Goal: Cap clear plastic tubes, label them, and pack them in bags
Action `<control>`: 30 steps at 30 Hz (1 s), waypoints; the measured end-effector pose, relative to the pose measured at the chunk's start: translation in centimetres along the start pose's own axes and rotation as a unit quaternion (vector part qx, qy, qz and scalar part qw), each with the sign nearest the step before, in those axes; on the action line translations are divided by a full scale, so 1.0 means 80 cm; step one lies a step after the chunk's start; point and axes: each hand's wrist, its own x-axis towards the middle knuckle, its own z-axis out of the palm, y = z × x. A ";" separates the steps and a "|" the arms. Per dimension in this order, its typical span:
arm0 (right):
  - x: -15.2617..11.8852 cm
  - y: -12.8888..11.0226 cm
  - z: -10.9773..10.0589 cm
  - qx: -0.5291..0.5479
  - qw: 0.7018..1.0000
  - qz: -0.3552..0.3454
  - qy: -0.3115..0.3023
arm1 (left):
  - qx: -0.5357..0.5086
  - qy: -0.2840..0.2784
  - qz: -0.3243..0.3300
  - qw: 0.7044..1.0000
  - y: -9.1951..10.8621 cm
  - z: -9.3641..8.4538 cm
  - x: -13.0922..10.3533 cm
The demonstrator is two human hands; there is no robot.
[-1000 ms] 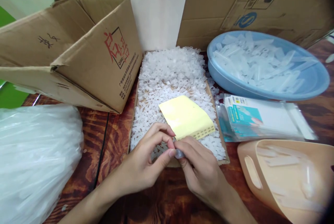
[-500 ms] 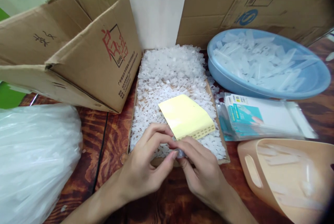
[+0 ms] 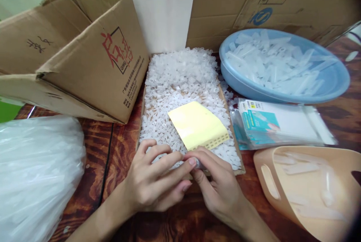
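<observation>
My right hand (image 3: 218, 185) is closed in a pinch around a small clear plastic piece (image 3: 198, 163), mostly covered by the fingers. Beside it, my left hand (image 3: 159, 180) has its fingers apart; one fingertip rests against the piece while the thumb stands away below. Just beyond both hands lies a yellow sheet (image 3: 199, 123) with rows of small dark marks along its near edge. It rests on a shallow cardboard tray (image 3: 239, 169) full of small translucent white plastic parts (image 3: 180, 69).
An open cardboard box (image 3: 93, 61) stands at left, behind a filled plastic bag (image 3: 39, 170). On the right are a blue basin (image 3: 237, 85) of translucent pieces, stacked printed packets (image 3: 290, 123) and a peach bin (image 3: 261, 166) holding clear parts. A black cable (image 3: 108, 159) crosses the wooden table.
My left thumb has come away from the small piece and the left fingers have spread, one fingertip now on it. My right hand keeps its pinch. The whole view has shifted slightly.
</observation>
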 end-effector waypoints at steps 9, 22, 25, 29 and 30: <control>-0.010 -0.001 0.003 0.158 0.973 0.166 0.027 | -0.019 -0.021 0.011 1.000 0.011 0.013 -0.001; -0.008 -0.013 0.007 0.226 0.947 0.161 0.160 | 0.039 -0.041 0.036 0.998 0.035 0.036 -0.001; -0.009 -0.014 0.007 0.228 0.944 0.164 0.175 | 0.036 -0.050 0.035 0.998 0.039 0.036 -0.001; -0.021 -0.027 -0.024 0.133 0.956 0.171 0.199 | 0.002 -0.047 0.016 0.999 0.037 0.034 -0.002; -0.029 -0.031 -0.041 0.075 0.958 0.170 0.217 | 0.002 -0.049 0.002 0.999 0.033 0.033 -0.002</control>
